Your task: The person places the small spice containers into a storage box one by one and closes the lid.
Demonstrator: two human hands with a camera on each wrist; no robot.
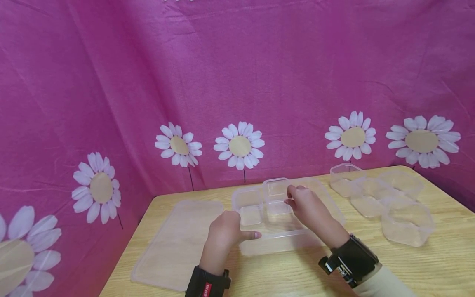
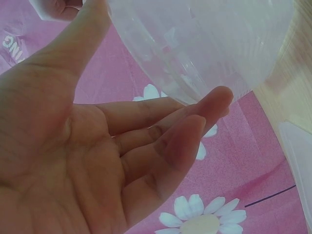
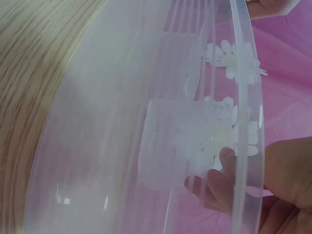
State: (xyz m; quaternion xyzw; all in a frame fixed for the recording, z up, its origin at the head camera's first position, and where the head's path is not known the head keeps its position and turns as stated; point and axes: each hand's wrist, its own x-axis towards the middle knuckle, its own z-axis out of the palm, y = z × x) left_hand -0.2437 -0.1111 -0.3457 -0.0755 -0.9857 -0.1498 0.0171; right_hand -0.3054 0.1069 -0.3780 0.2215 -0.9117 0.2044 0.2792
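A large clear plastic box (image 1: 282, 244) stands on the table with two small clear containers inside, at its back left. My left hand (image 1: 224, 229) grips the box at its left end, thumb lying over the front rim. In the left wrist view its fingers (image 2: 161, 156) curl beneath the box wall (image 2: 209, 44). With my right hand (image 1: 308, 204) I pinch the right rim of the second small container (image 1: 276, 187), which sits beside the first container (image 1: 248, 202). The right wrist view shows those fingertips (image 3: 222, 183) through the clear box wall, close to the container (image 3: 175, 141).
A flat clear lid (image 1: 174, 247) lies on the wooden table at the left. Several more small clear containers (image 1: 408, 225) stand grouped at the right, near the back edge. A pink curtain with white flowers (image 1: 239, 146) hangs behind the table.
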